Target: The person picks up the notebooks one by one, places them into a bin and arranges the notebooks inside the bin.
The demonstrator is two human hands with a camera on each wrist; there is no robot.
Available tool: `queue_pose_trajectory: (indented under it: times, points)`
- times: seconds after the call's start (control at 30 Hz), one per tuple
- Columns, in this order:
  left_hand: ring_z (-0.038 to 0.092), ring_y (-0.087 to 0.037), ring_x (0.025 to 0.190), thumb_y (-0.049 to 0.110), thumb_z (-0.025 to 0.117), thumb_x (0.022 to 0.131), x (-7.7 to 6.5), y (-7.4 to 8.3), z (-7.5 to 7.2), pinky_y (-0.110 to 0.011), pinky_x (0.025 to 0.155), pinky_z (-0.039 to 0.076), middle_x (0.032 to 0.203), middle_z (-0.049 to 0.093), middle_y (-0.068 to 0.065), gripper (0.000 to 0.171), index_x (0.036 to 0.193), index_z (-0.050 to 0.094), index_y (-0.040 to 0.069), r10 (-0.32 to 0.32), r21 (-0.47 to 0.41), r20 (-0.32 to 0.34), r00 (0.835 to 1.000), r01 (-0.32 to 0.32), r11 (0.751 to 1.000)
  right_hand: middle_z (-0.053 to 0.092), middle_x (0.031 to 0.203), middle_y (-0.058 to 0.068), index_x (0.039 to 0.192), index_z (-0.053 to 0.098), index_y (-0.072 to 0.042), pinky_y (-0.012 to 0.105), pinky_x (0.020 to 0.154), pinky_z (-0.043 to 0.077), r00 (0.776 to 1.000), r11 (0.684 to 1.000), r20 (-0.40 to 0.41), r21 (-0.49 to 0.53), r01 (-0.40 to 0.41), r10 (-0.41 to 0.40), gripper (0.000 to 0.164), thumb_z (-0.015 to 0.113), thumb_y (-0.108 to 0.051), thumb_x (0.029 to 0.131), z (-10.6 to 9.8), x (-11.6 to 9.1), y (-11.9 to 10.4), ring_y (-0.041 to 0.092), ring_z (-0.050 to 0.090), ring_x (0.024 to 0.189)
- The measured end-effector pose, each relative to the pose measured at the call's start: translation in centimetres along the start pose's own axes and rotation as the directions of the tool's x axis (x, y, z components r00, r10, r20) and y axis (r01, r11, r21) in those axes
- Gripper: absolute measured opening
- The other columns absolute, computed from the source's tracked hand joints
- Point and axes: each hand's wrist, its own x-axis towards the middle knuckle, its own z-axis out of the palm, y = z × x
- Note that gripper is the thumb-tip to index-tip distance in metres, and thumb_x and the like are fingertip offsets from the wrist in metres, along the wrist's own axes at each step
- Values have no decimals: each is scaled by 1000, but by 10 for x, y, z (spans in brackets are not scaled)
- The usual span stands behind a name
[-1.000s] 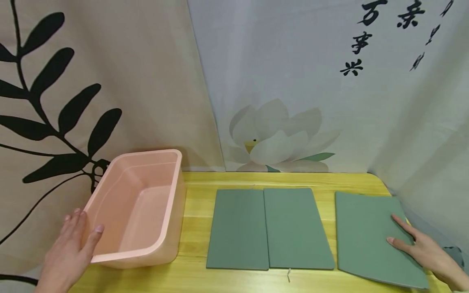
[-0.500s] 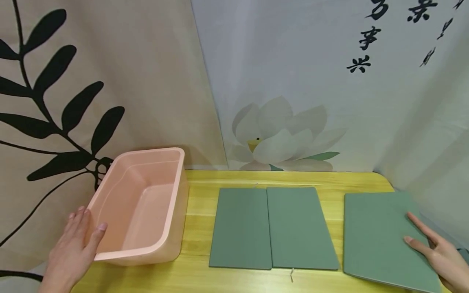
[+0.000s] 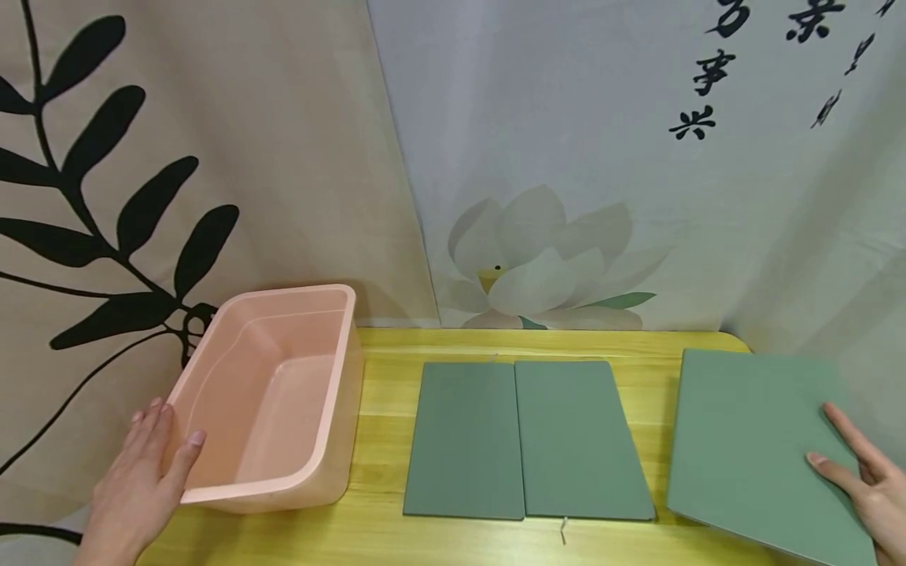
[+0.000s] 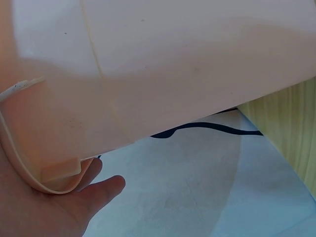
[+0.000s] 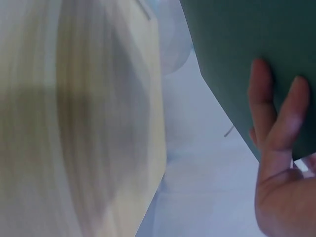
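In the head view, my right hand holds a green notebook by its right side, thumb and index finger on the cover. The notebook is tilted and raised off the table. The right wrist view shows the same notebook with two fingertips against it; the other fingers are mostly hidden. My left hand grips the near-left rim of a pink plastic bin, thumb over the inside. In the left wrist view, fingers show past the bin's rim, against its outer wall.
Two more green notebooks, a left one and a right one, lie side by side on the yellow wooden table. A thin ribbon pokes out at their near edge. A printed cloth hangs behind.
My right hand has lifted the notebook off the table and carried it to the right. The left hand keeps its place on the bin. The head view shifted slightly.
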Motion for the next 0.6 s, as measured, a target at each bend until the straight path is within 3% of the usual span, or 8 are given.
queue_pose_trajectory:
  times: [0.13, 0.3, 0.47, 0.53, 0.6]
  points:
    - [-6, -50, 154, 49, 34, 111, 0, 1, -1, -82, 107, 17, 166, 0, -35, 83, 156, 9, -16, -1, -4, -4, 1000, 1, 1000, 6, 165, -28, 164, 24, -37, 28, 54, 61, 999, 996, -15, 82, 30, -28, 75, 45, 6, 107, 8, -4, -6, -2, 72, 86]
    - [-6, -49, 154, 47, 34, 111, -2, -1, 0, -82, 107, 17, 166, 0, -34, 82, 156, 8, -16, 17, -14, -8, 1000, -17, 1000, 2, 165, -30, 164, 24, -42, 35, 53, 62, 1000, 990, -19, 143, -13, 16, 75, 46, 2, 108, 21, -8, -15, 3, 74, 85]
    - [-5, -49, 155, 45, 35, 111, -2, -1, 0, -83, 106, 18, 166, 2, -34, 80, 156, 10, -16, 33, -24, -21, 999, -34, 999, -1, 164, -32, 163, 23, -42, 30, 55, 62, 999, 994, -50, 106, -13, 18, 74, 50, -1, 108, 38, -11, -25, -11, 64, 95]
    - [-4, -49, 155, 45, 35, 111, -2, -2, 0, -83, 105, 19, 166, 3, -34, 80, 156, 11, -16, 35, -24, -24, 999, -36, 999, -1, 164, -33, 163, 21, -43, 24, 59, 62, 998, 997, -66, 70, -20, 25, 74, 51, -4, 108, 45, -12, -30, -11, 54, 121]
    - [-4, -49, 155, 45, 35, 111, -1, -2, 0, -84, 104, 19, 166, 3, -34, 80, 156, 11, -16, 36, -20, -28, 999, -36, 999, -1, 163, -34, 163, 19, -44, 16, 64, 59, 996, 999, -83, 16, -31, 33, 74, 53, -7, 108, 53, -13, -34, -10, 29, 143]
